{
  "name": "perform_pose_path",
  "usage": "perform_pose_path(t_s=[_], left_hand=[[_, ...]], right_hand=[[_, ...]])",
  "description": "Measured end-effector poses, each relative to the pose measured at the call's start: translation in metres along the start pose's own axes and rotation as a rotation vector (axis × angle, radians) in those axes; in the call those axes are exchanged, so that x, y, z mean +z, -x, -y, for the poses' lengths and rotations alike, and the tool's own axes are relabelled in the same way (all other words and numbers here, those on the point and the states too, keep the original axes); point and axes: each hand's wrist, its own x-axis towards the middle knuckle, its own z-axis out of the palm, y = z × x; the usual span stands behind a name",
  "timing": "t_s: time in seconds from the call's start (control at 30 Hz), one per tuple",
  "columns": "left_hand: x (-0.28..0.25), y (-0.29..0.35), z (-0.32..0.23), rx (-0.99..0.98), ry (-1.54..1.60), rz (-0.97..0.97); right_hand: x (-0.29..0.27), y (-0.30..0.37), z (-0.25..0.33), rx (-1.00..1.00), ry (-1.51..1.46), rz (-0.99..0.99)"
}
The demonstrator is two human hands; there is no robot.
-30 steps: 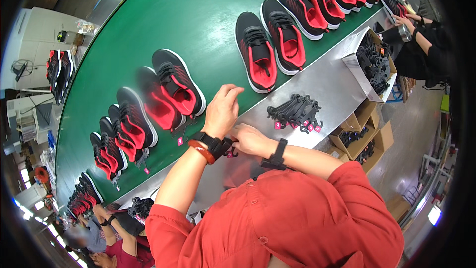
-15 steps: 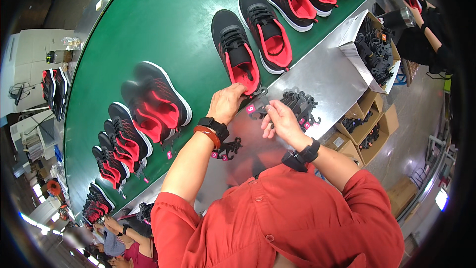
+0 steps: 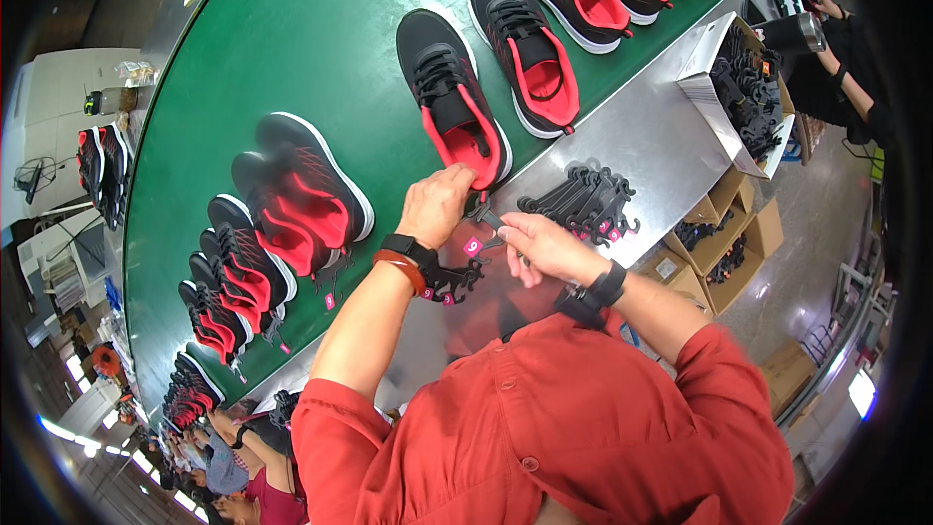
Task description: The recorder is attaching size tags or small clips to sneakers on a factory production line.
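Note:
My left hand (image 3: 437,207) is closed on the heel of a black sneaker (image 3: 437,87) with a bright coral lining and white sole. The sneaker stands on the green belt with its toe pointing away from me. My right hand (image 3: 547,245) pinches a small black plastic shoe hook (image 3: 498,224) with a pink tag (image 3: 472,246). One end of the hook is at the sneaker's heel loop; whether it has passed through is too small to tell. A matching sneaker (image 3: 525,53) stands just to the right.
Several loose hooks (image 3: 583,199) lie on the metal ledge (image 3: 646,151) at right, and more (image 3: 452,282) beside my left wrist. Paired sneakers (image 3: 301,190) line the green belt (image 3: 233,58). A carton of hooks (image 3: 702,87) stands right. Co-workers' arms show at far right (image 3: 855,92) and lower left (image 3: 262,462).
My right hand has moved left and slightly down, bringing the hook to the sneaker's heel. The held sneaker has shifted slightly left, away from its mate. My left hand keeps its grip.

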Motion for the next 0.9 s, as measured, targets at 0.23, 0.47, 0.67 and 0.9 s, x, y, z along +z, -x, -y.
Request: perform_pose_path(t_s=[0.23,0.47,0.67,0.9], left_hand=[[-0.035,0.026,0.018,-0.158,-0.096,-0.063],[-0.022,0.047,0.017,-0.049,-0.097,0.018],[-0.033,0.034,-0.005,-0.281,-0.062,0.136],[-0.024,0.032,-0.001,-0.419,0.130,0.115]], right_hand=[[-0.001,-0.042,0.037,-0.015,0.001,0.201],[-0.014,-0.044,0.056,-0.672,0.871,-0.155],[-0.114,0.006,0.118,-0.523,1.602,-0.244],[-0.114,-0.027,0.097,-0.783,1.757,-0.204]])
